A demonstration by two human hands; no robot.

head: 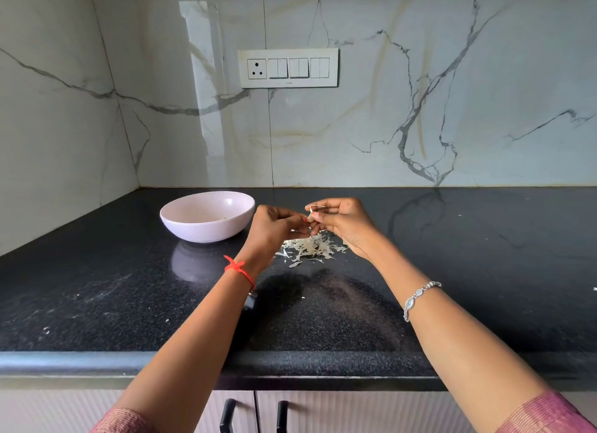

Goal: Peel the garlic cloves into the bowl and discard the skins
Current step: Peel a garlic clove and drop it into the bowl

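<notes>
Fingers (323, 208) of my right hand (342, 222) are curled in and pinch a small garlic clove (310, 215). The fingertips (292, 221) of my left hand (274, 227) meet it from the other side and grip the same clove. From the head camera I see the clove held in the air between the two hands, above the black countertop (452, 271). A thin strip of skin curls off its top. How much of the clove is already bare is too small for me to tell.

Right under the hands a loose pile of pale skins (310, 248) lies on the counter. The pink bowl (206, 234) stands to the left of my left hand, near it but not touching. A few small bits lie inside; I cannot tell what they are.

My left wrist carries a red thread (239, 269), my right forearm a silver bracelet (418, 298). A switch panel (288, 68) sits on the marble wall behind.
</notes>
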